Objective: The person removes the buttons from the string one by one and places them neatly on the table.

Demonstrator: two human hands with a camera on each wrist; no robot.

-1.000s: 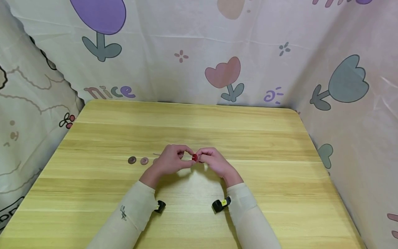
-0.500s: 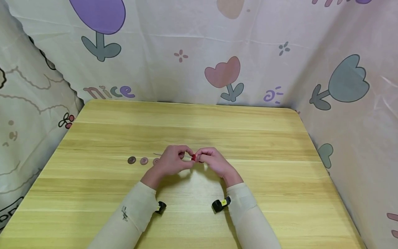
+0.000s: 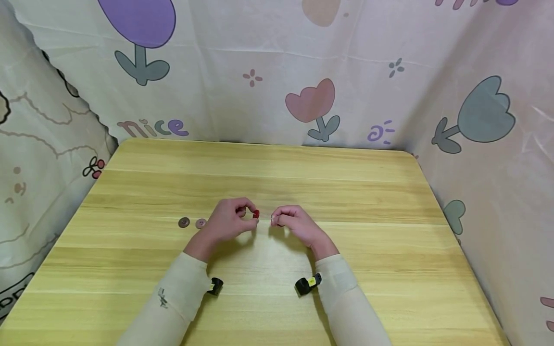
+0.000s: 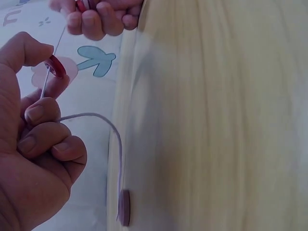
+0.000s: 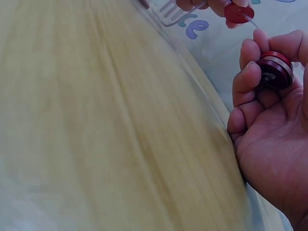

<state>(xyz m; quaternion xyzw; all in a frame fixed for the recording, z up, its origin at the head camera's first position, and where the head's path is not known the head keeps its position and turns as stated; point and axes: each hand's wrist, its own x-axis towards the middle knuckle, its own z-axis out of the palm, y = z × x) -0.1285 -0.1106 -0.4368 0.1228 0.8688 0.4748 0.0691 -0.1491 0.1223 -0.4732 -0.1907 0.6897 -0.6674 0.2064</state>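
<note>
In the head view my left hand (image 3: 227,221) pinches a red button (image 3: 256,214) by its edge, between thumb and a finger. A pale string (image 4: 115,132) passes through that button; in the left wrist view its loose end curves down past the curled fingers to the table. The string also stretches across to my right hand (image 3: 296,223), apart from the left. In the right wrist view, the right fingers hold a small stack of buttons (image 5: 276,70), red, pale and dark, pressed together. A knot-like bit of string shows on the dark one's face.
Left of the left hand, a dark brown button (image 3: 183,222) and a lighter brown button (image 3: 201,223) lie on the wooden table (image 3: 259,178). A button (image 4: 125,208) stands out at the table surface in the left wrist view, by the string. A patterned cloth (image 3: 242,105) hangs behind.
My left hand has moved left with the red button, sliding away from the right hand along the string. It now covers a third button on the table. The right hand has stayed put.
</note>
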